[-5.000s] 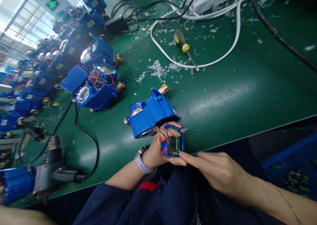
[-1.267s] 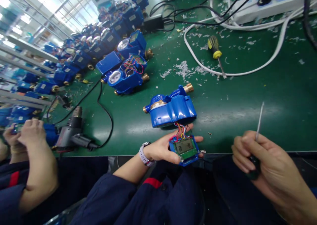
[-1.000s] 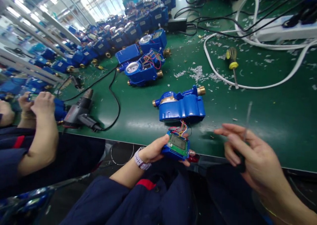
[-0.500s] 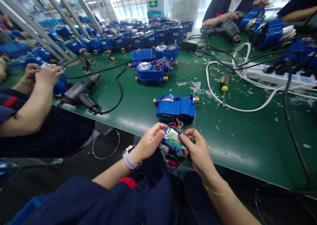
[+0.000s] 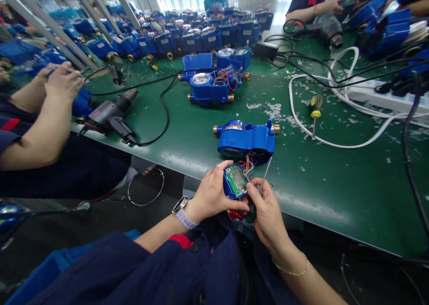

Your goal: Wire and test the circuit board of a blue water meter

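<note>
My left hand (image 5: 211, 195) grips a small blue module with a green display board (image 5: 235, 181) at the near edge of the green table (image 5: 335, 184). Coloured wires run from that module up into a blue water meter body (image 5: 246, 140) lying just beyond it. My right hand (image 5: 264, 206) is closed round the dark handle of a thin screwdriver (image 5: 265, 176), whose shaft points up past the module's right side. Both hands touch the module.
A power drill (image 5: 112, 112) with a black cord lies at the left, next to a co-worker's arms (image 5: 43, 117). Further blue meters (image 5: 211, 88) stand behind, rows of them farther back. A yellow-handled screwdriver (image 5: 315, 110), white cable (image 5: 335, 139) and plastic shavings lie at the right.
My right hand came in from the right with the thin screwdriver and now rests against the module. My left hand turned the module display-up. The view swung upward over the bench.
</note>
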A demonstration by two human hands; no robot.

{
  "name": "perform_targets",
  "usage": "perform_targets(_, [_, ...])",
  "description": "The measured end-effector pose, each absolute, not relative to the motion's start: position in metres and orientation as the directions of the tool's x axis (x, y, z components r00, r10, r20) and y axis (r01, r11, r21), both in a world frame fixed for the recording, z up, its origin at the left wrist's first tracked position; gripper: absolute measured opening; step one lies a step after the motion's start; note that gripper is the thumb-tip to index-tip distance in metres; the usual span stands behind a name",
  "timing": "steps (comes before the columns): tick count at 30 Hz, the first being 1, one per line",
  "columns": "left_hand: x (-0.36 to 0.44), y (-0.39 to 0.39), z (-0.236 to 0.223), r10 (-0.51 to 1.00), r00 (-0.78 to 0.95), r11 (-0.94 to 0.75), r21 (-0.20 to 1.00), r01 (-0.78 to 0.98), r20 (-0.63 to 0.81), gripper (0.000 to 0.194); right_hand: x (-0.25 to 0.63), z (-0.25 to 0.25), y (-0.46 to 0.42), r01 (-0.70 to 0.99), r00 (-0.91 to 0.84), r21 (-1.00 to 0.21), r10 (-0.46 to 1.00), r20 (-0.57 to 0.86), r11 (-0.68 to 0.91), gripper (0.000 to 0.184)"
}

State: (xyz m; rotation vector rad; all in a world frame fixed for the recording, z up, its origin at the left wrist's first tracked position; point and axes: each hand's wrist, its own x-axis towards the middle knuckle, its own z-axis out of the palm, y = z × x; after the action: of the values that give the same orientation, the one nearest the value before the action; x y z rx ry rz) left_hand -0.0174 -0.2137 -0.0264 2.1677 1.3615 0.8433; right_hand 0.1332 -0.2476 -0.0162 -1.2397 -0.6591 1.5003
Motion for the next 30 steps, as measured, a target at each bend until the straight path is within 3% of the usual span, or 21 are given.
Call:
perform_targets(3, [-0.02, -0.206, -0.027, 0.921, 0.35, -0.368, 0.674, 0.64, 0.17, 0.097, 0.144, -0.018, -0.252, -0.313, 0.01, -0.871, 0.916, -0.401, -0.378, 0.049])
perform_targets(7, [-0.026, -0.197, -0.028, 0.912, 0.382, -0.386, 0.618, 0.685, 0.146, 0.083, 0.164, -0.023, -0.266, -0.132, 0.012, -0.924, 0.932, -0.363, -0.358, 0.051])
perform_targets(12, [-0.029, -0.19, -0.026, 0.89, 0.44, -0.431, 0.541, 0.722, 0.121, 0.082, 0.189, -0.014, -0.283, 0.221, 0.014, -0.962, 0.986, -0.165, -0.164, 0.022])
perform_targets(15, [-0.026, -0.187, -0.024, 0.89, 0.441, -0.431, 0.527, 0.732, 0.114, 0.093, 0.195, -0.001, -0.279, 0.528, -0.05, -0.849, 0.999, -0.014, 0.014, 0.019])
perform_targets(17, [-0.025, -0.187, -0.025, 0.895, 0.43, -0.425, 0.528, 0.736, 0.12, 0.092, 0.196, 0.007, -0.271, 0.632, -0.163, -0.762, 0.985, 0.047, 0.141, 0.023])
perform_targets(22, [-0.031, -0.186, -0.033, 0.866, 0.453, -0.49, 0.533, 0.69, 0.21, 0.076, 0.197, 0.015, -0.251, 0.677, -0.293, -0.664, 0.944, 0.152, 0.317, 0.03])
perform_targets(26, [-0.037, -0.187, -0.036, 0.827, 0.488, -0.558, 0.51, 0.655, 0.279, 0.072, 0.197, 0.018, -0.249, 0.701, -0.312, -0.619, 0.933, 0.181, 0.355, 0.026])
perform_targets(30, [-0.035, -0.185, -0.031, 0.833, 0.501, -0.546, 0.499, 0.673, 0.236, 0.075, 0.195, 0.022, -0.25, 0.737, -0.312, -0.576, 0.934, 0.173, 0.353, 0.03])
